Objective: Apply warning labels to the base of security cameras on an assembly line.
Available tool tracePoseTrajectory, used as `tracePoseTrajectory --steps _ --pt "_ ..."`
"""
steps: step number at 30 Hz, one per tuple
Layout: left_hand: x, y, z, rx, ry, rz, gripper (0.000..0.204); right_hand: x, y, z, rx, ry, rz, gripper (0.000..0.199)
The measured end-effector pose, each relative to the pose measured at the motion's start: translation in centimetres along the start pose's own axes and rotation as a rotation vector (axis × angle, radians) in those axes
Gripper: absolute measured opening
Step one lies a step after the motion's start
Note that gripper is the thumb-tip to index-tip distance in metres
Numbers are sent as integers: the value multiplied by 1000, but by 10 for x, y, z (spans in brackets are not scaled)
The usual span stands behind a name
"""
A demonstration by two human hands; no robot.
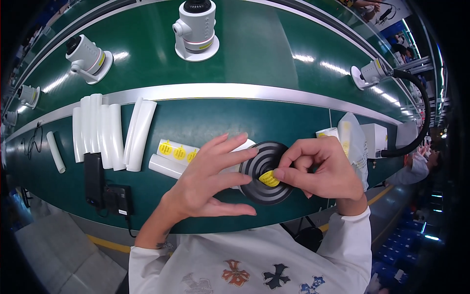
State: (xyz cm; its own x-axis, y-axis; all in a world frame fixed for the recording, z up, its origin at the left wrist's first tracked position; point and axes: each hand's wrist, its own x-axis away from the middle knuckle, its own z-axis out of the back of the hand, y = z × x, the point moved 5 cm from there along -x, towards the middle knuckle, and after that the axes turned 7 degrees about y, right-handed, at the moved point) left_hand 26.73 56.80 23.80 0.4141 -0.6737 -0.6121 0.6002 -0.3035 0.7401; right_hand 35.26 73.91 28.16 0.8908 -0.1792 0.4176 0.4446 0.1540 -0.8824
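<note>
A round black base (259, 158) with grey concentric rings faces up in front of me, white parts showing at its left edge. My right hand (323, 169) pinches a yellow sticker (269, 178) between thumb and fingers, over the lower middle of the rings. Whether the sticker touches the base I cannot tell. My left hand (208, 179) is open with fingers spread, its fingertips by the left edge of the base; contact is unclear. Partly behind that hand lies a white strip carrying round yellow stickers (180, 154), next to a white roll (166, 165).
Several white rolls (112, 137) lie on the left, near a black adapter box (118, 198) with a cable. White camera-like devices (197, 29) stand on the green conveyor beyond the metal rail (220, 91). At the right are a plastic bag (351, 139), a white box (376, 139) and a black hose (425, 108).
</note>
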Motion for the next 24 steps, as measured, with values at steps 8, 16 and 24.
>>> tracePoseTrajectory --steps 8,16,24 --pt "-3 6 -2 -141 -27 -37 45 -1 6 2 72 130 90 8" --pt "-5 4 -3 -170 -57 -52 45 -2 8 5 59 148 110 8" --pt "-6 3 -4 -178 -71 -35 45 -3 10 5 47 160 110 9"
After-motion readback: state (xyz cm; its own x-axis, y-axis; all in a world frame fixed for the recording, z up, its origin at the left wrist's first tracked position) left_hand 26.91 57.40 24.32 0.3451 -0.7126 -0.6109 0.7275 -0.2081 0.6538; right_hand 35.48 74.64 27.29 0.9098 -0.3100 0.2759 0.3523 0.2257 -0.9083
